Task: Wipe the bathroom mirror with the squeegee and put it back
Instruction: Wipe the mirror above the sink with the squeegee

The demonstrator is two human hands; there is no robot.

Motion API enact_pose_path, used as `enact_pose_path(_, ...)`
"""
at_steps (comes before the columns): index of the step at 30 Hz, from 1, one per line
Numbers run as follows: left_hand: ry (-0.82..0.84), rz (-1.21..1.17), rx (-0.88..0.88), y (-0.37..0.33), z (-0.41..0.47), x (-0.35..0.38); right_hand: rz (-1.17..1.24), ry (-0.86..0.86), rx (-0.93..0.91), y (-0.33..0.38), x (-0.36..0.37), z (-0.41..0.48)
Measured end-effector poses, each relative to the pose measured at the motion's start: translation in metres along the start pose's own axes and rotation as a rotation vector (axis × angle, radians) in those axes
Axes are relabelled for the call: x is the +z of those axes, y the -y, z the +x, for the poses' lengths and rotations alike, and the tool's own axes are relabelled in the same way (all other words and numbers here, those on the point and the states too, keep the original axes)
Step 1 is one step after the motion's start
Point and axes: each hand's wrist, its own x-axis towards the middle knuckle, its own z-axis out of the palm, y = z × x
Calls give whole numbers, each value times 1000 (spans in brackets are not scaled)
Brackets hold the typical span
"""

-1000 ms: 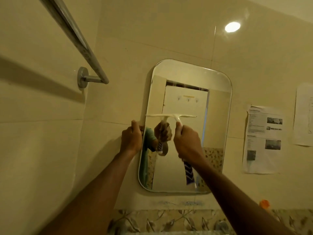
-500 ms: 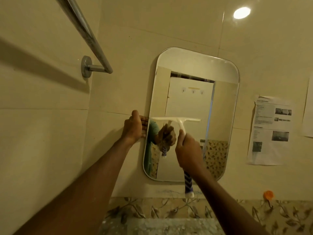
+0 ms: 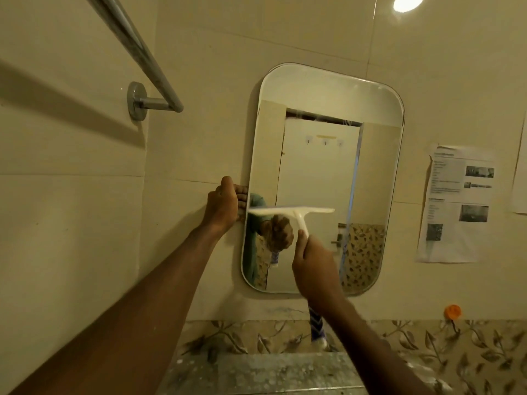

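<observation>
Two grips are up at the mirror [image 3: 322, 155], which hangs upright on the cream tiled wall [image 3: 214, 67]. Your right grip [image 3: 313, 266] is closed tight round the handle of the squeegee [image 3: 293, 210], with the thumb lying up along the white neck. The blue-and-white patterned end of the handle [image 3: 317, 329] sticks out below your wrist. The white blade lies roughly level across the lower left part of the glass. Its left end is near the mirror's left edge and its right end is about mid-width (it is blurred, so you cannot tell whether the rubber edge is pressed to the glass).

Your left grip [image 3: 222, 205] is at the mirror's left edge, about level with the blade, its fingers curled onto the rim. The glass reflects a white door with small hooks, and your hand with the squeegee.

A chrome towel bar [image 3: 137, 44] runs across the upper left. A printed sheet [image 3: 456, 203] is stuck to the wall right of the mirror. Below the sheet, an orange hook [image 3: 452, 311] sits just above a band of leaf-patterned tiles [image 3: 427, 346]. A speckled surface [image 3: 256, 372] lies at the bottom.
</observation>
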Motion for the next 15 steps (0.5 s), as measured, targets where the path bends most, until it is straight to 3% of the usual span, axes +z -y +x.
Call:
enact_pose_path(7, -32, 76, 52, -7, -8, 4, -53, 68, 38, -24, 27, -62)
enact_pose_path(12, 3, 205, 91, -13, -12, 1, 116, -149, -22, 5, 11, -12)
enact_pose_path(15, -20, 202, 89, -13, -13, 1, 85, -120, -46, 8, 11, -5)
